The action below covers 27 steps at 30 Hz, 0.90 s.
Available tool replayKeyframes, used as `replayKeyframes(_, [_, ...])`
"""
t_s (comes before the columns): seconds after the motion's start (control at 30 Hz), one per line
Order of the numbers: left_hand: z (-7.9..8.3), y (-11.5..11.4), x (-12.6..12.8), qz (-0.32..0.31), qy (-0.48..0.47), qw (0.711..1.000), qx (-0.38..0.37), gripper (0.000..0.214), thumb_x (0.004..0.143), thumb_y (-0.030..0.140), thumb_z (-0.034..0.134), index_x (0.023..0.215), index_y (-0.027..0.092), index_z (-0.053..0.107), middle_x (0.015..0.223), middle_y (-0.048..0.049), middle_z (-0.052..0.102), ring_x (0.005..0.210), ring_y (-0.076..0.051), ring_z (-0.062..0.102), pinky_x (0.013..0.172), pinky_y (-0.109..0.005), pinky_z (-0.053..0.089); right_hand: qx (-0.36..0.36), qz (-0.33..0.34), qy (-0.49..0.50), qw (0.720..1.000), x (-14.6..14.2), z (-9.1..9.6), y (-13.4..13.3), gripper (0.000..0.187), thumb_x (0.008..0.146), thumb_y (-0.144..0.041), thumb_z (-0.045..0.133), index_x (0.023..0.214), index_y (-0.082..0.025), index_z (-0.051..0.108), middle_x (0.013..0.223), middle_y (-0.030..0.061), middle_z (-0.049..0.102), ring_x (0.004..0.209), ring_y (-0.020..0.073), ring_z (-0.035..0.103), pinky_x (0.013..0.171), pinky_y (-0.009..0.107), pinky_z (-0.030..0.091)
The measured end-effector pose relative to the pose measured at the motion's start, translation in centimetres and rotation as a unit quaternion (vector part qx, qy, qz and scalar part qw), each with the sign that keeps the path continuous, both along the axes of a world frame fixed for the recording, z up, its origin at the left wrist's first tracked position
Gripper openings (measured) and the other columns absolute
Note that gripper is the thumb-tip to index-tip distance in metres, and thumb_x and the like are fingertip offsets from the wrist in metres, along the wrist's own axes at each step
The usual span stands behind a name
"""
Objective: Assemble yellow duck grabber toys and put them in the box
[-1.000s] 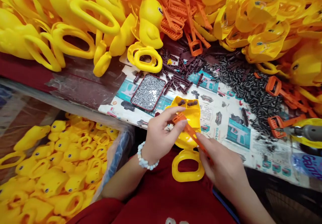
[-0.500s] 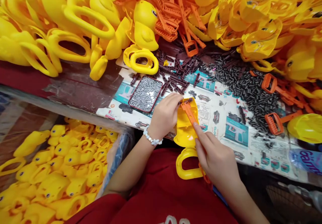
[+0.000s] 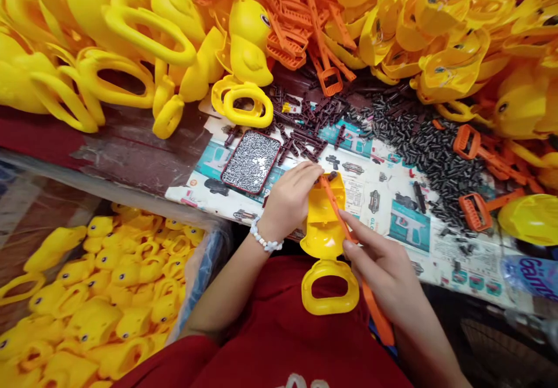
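Note:
My left hand (image 3: 291,200) grips the upper end of a hollow yellow plastic duck shell (image 3: 322,219), which lies open side up. A yellow loop handle (image 3: 330,287) forms its lower end. My right hand (image 3: 383,271) holds a long orange plastic strip (image 3: 340,216), whose tip rests inside the top of the shell near my left fingers. The strip's lower end (image 3: 381,318) sticks out past my right hand. A white beaded bracelet (image 3: 265,239) circles my left wrist.
Printed paper (image 3: 379,213) covers the bench, holding a metal tray of pins (image 3: 250,162), dark brown plastic parts (image 3: 305,138) and black pins (image 3: 436,164). Heaps of yellow shells (image 3: 453,56) and orange frames (image 3: 288,15) lie behind. A bin of yellow ducks (image 3: 100,283) stands at left.
The orange strip has swung, its lower end now showing well below my right hand. My right hand has shifted right, leaving the yellow handle uncovered. The shell stands straighter.

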<state>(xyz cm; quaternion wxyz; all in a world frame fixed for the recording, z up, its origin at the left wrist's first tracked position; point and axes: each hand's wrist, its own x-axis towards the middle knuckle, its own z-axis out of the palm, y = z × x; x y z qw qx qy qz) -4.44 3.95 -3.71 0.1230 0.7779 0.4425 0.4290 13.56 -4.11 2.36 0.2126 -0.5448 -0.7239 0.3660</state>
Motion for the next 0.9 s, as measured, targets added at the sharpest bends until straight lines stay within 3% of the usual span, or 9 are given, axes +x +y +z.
replayKeyframes(0.07, [0.0,0.0,-0.1,-0.014,0.001,1.0,0.0,0.035,0.09,0.005,0.036,0.118,0.01,0.057,0.117,-0.0133,0.066,0.119,-0.021,0.057,0.103,-0.04,0.049,0.118,0.007,-0.139,0.983,-1.1,-0.2,-0.4,0.04,0.1,-0.023,0.036,0.134,-0.009,0.05,0.099,0.0058,0.062,0.079,0.0144,0.062,0.061,0.02,0.049])
replayKeyframes(0.13, [0.2,0.0,-0.2,-0.026,0.0,1.0,-0.006,0.035,0.091,0.005,0.036,0.118,0.01,0.057,0.118,-0.0132,0.065,0.119,-0.02,0.056,0.104,-0.041,0.049,0.231,0.01,-0.299,0.926,-2.1,-0.6,-0.6,0.04,0.098,-0.019,0.032,0.126,-0.005,0.057,0.08,0.0058,0.059,0.054,0.0143,0.053,0.044,0.025,0.037])
replayKeyframes(0.2, [0.4,0.1,-0.2,-0.03,-0.006,0.999,-0.019,0.033,0.091,0.007,0.037,0.117,0.009,0.057,0.119,-0.0129,0.065,0.118,-0.02,0.056,0.105,-0.04,0.047,0.275,0.007,-0.375,0.885,-2.8,-0.9,-0.8,0.04,0.097,-0.018,0.029,0.12,-0.006,0.06,0.071,0.0042,0.053,0.042,0.0132,0.041,0.037,0.029,0.026])
replayKeyframes(0.23, [0.6,0.1,-0.2,-0.03,-0.009,0.999,-0.032,0.032,0.091,0.009,0.039,0.117,0.008,0.057,0.119,-0.0128,0.065,0.117,-0.02,0.056,0.105,-0.04,0.047,0.277,0.009,-0.374,0.885,-2.9,-1.0,-0.8,0.04,0.098,-0.019,0.029,0.121,-0.007,0.059,0.071,0.0038,0.052,0.043,0.0128,0.041,0.038,0.028,0.027])
replayKeyframes(0.37, [1.6,0.6,0.0,-0.022,0.015,0.991,-0.129,0.037,0.088,0.022,0.055,0.121,0.007,0.054,0.12,-0.0138,0.063,0.112,-0.023,0.057,0.1,-0.041,0.048,0.261,0.009,-0.257,0.93,-2.6,-0.6,-1.1,0.037,0.102,-0.025,0.027,0.124,-0.006,0.05,0.09,0.0059,0.059,0.07,0.0128,0.058,0.057,0.024,0.042])
replayKeyframes(0.57, [2.8,1.1,0.6,-0.024,0.078,0.976,-0.2,0.024,0.089,0.024,0.052,0.108,0.012,0.058,0.109,-0.01,0.065,0.104,-0.023,0.057,0.094,-0.039,0.047,0.227,-0.01,-0.181,0.957,-2.1,-0.3,-2.5,0.019,0.099,-0.024,0.038,0.104,-0.011,0.051,0.093,0.0058,0.054,0.085,0.0162,0.053,0.076,0.026,0.04])
replayKeyframes(0.73, [3.4,0.9,1.1,-0.046,0.116,0.965,-0.231,0.025,0.091,0.025,0.045,0.106,0.011,0.058,0.104,-0.0099,0.062,0.098,-0.022,0.058,0.086,-0.037,0.047,0.204,0.024,-0.147,0.968,-1.3,-1.1,-2.3,0.013,0.096,-0.019,0.043,0.088,-0.011,0.048,0.082,0.0065,0.047,0.079,0.0177,0.044,0.07,0.027,0.032])
replayKeyframes(0.9, [4.0,-0.9,1.2,-0.143,0.173,0.94,-0.257,0.02,0.089,0.029,0.044,0.095,0.015,0.058,0.093,-0.0053,0.059,0.083,-0.019,0.058,0.07,-0.031,0.047,0.134,0.119,-0.046,0.983,0.0,-1.2,-3.2,0.025,0.096,-0.016,0.044,0.071,-0.013,0.04,0.071,0.0029,0.043,0.068,0.0133,0.035,0.066,0.026,0.024])
